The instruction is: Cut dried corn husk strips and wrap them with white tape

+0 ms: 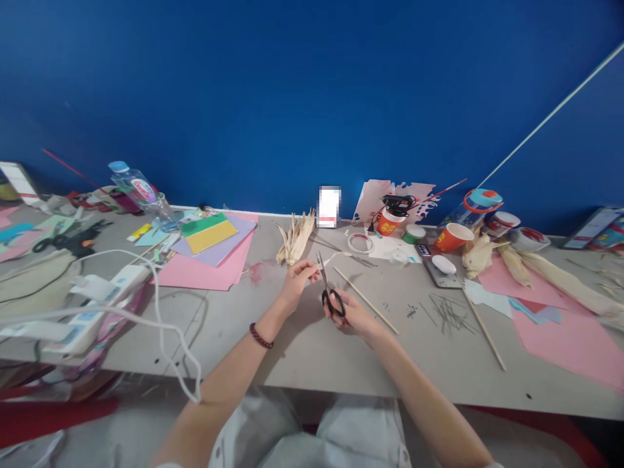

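Observation:
Black-handled scissors [333,301] are in my right hand [355,314], fingers around the loops and blades pointing up and left, slightly parted. My left hand [298,283] is pinched beside the blade tips on a small pale piece, too small to make out clearly. A thin white strip [334,256] shows just beyond the blades. Behind my left hand lies a bundle of dry corn husks [295,238]. A wooden stick [366,300] rests on the table to the right of the scissors.
Colored paper [209,235], a bottle [141,188] and a white power strip [104,309] with looping cables are left on the grey table [322,370]. Right are a tape roll [361,244], an orange cup [453,238], thin wires [451,313], another stick [483,330] and pink paper [565,338].

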Available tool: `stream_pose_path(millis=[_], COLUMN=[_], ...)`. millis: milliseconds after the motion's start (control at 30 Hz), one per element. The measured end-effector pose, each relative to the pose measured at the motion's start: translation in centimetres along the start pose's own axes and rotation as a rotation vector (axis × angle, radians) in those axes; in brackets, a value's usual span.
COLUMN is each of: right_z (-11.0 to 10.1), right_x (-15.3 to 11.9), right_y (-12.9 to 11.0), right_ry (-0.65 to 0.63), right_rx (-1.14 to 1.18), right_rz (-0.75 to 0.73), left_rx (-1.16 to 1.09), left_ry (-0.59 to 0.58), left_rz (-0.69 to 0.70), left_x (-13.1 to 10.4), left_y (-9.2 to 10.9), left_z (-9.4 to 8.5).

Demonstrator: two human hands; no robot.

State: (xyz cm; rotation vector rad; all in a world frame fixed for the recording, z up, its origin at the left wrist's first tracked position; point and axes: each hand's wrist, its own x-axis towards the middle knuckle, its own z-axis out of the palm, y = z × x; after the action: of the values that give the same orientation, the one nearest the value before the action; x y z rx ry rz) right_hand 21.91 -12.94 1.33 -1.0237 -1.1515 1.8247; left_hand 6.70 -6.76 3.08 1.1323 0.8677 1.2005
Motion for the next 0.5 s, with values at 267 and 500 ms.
stream_pose_path(millis=[267, 500], right_z=[-0.29, -0.34], right_x=[0.06, 0.07], right_y=[0.24, 0.4], right_ry=[0.011, 0.02], right_rx=[-0.036, -0.057], right_rz=[-0.017, -0.003], left_rx=[-0.048, -0.064], left_ry=[-0.015, -0.006], left_rz=[-0.015, -0.007], left_x=[0.04, 0.31], left_y=[0.26, -0.16], left_z=[0.01, -0.29])
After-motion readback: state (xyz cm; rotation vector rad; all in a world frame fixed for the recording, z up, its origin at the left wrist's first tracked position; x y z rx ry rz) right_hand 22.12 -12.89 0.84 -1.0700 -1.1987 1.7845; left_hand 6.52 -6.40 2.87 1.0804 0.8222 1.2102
